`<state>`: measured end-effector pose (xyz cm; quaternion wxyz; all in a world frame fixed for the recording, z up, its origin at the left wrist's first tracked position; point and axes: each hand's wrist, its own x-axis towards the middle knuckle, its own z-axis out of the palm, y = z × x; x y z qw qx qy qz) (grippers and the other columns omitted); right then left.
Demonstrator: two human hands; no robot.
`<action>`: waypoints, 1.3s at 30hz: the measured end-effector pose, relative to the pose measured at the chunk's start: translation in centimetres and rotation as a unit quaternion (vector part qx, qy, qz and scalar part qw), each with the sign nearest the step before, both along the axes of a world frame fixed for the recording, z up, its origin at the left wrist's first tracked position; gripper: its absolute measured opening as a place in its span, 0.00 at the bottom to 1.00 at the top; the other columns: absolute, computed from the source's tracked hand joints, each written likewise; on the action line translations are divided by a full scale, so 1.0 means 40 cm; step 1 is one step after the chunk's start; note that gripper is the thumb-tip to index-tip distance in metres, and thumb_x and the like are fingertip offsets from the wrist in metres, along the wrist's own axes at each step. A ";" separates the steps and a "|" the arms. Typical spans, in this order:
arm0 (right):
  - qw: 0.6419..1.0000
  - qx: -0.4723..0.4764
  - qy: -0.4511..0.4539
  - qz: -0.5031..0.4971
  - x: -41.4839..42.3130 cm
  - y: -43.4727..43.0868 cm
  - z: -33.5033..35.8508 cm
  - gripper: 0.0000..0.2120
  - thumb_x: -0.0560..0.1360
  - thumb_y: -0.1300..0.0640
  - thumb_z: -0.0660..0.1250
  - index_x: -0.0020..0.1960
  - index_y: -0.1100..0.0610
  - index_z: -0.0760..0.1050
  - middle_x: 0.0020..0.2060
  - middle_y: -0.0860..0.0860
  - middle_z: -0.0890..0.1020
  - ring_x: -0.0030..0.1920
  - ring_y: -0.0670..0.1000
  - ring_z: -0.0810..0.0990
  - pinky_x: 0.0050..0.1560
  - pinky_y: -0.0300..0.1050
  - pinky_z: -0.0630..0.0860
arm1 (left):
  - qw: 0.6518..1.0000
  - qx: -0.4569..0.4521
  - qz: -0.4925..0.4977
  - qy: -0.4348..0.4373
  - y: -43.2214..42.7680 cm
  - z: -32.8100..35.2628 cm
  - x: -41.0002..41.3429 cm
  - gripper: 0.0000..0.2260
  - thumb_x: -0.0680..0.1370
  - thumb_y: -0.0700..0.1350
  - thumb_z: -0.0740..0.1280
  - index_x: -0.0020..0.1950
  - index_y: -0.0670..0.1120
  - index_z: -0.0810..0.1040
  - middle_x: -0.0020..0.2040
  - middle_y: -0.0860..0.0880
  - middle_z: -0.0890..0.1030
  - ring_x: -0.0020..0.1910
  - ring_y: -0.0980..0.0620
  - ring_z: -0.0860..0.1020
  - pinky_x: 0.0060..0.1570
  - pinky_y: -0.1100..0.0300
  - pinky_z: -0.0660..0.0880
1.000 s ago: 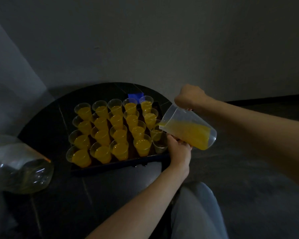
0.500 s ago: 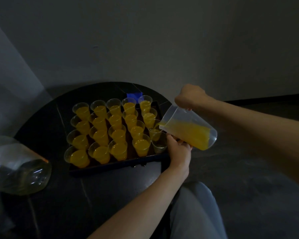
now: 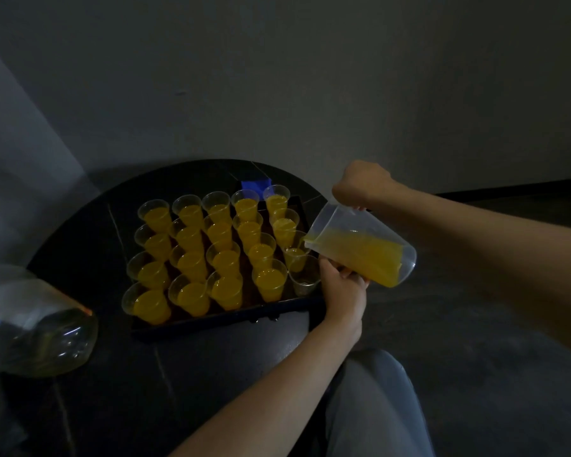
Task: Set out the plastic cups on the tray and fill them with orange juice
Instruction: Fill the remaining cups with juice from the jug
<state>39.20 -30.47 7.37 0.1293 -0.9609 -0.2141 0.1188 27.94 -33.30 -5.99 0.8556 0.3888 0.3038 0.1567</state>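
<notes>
At tray (image 3: 218,319) edge | left hand (image 3: 342,288), right hand (image 3: 360,186) fingers still clamp pitcher (image 3: 360,250) | pour unchanged

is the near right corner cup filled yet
Empty: the corner cup looks clear, no orange in it; the jug pours into the cup behind.

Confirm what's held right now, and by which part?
Clear juice jug: right hand grips its upper side near the rim; left hand cups its underside.
</notes>
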 end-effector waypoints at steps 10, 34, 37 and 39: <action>1.000 -0.003 0.002 0.000 -0.001 0.005 -0.004 0.12 0.78 0.60 0.63 0.36 0.60 0.71 0.32 0.53 0.74 0.35 0.51 0.75 0.34 0.41 0.72 | 1.000 0.001 -0.005 0.001 0.001 -0.001 -0.006 0.28 0.82 0.28 0.57 0.72 0.59 0.68 0.56 0.54 0.79 0.51 0.59 0.82 0.52 0.56 0.82; 1.000 -0.012 -0.004 0.000 0.007 0.020 -0.020 0.11 0.77 0.59 0.65 0.37 0.60 0.72 0.32 0.53 0.75 0.36 0.50 0.77 0.34 0.40 0.72 | 0.996 -0.082 0.011 -0.032 0.012 -0.013 0.006 0.17 0.87 0.41 0.56 0.62 0.64 0.74 0.45 0.60 0.83 0.44 0.63 0.84 0.44 0.59 0.83; 1.000 -0.007 -0.004 0.000 0.010 0.022 -0.023 0.11 0.77 0.59 0.65 0.37 0.59 0.72 0.33 0.53 0.76 0.38 0.52 0.79 0.40 0.43 0.77 | 0.996 -0.080 0.005 -0.026 0.010 -0.018 0.011 0.18 0.87 0.40 0.56 0.59 0.64 0.75 0.40 0.59 0.82 0.42 0.63 0.84 0.47 0.58 0.83; 1.000 -0.006 -0.004 0.003 0.011 0.020 -0.025 0.11 0.77 0.59 0.65 0.37 0.59 0.72 0.33 0.53 0.76 0.39 0.52 0.79 0.41 0.44 0.77 | 0.997 -0.079 0.007 -0.018 0.008 -0.018 0.010 0.16 0.87 0.41 0.57 0.63 0.63 0.74 0.46 0.58 0.83 0.46 0.62 0.84 0.49 0.56 0.82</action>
